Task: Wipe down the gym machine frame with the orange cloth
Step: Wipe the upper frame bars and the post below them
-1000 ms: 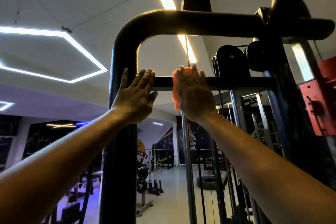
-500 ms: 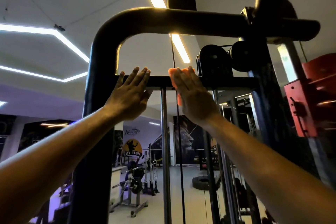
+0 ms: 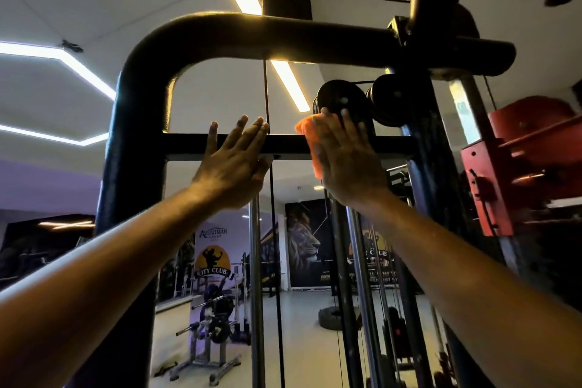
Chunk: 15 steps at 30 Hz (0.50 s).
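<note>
Since the earlier frame the right hand (image 3: 346, 161) had slid the orange cloth (image 3: 310, 142) rightward along the crossbar (image 3: 289, 145), toward the pulleys (image 3: 341, 101). It pressed the cloth flat, fingers extended; the left hand (image 3: 234, 164) lay open against the bar, holding nothing. By my judgement only this crossbar stretch was under way, with the curved top tube (image 3: 252, 35) and left upright (image 3: 132, 167) remaining. A cable (image 3: 267, 98) crossed the bar between the hands, and the pulleys crowded the right end.
</note>
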Each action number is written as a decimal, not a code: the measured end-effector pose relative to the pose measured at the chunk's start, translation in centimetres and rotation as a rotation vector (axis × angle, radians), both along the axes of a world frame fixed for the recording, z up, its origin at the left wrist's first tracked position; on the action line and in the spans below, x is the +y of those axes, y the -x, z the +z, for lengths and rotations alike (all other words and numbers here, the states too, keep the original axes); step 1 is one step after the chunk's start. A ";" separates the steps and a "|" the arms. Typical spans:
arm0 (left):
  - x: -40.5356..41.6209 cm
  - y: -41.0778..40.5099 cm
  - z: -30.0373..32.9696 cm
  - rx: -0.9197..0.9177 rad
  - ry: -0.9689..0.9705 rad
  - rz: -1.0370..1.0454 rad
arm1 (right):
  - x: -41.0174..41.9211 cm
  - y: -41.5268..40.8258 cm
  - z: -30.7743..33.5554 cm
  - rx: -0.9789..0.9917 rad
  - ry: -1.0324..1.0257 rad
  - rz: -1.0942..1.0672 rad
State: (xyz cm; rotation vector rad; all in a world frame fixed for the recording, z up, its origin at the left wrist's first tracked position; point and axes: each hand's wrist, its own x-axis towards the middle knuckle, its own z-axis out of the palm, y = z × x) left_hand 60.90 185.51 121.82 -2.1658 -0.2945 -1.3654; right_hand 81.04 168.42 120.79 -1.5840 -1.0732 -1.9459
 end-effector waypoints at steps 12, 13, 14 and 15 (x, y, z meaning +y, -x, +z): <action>-0.9 -1.9 0.3 -0.029 -0.040 -0.013 | -0.8 0.3 -0.2 -0.143 0.043 0.299; -0.9 -2.0 0.3 -0.037 -0.041 -0.017 | -1.4 0.3 -0.4 -0.135 0.065 0.297; -0.9 -2.2 0.4 -0.045 -0.043 -0.026 | -1.9 0.3 -0.4 -0.123 0.076 0.299; -1.0 -2.4 0.4 -0.046 -0.051 -0.041 | -2.5 0.4 -0.1 -0.106 0.064 0.308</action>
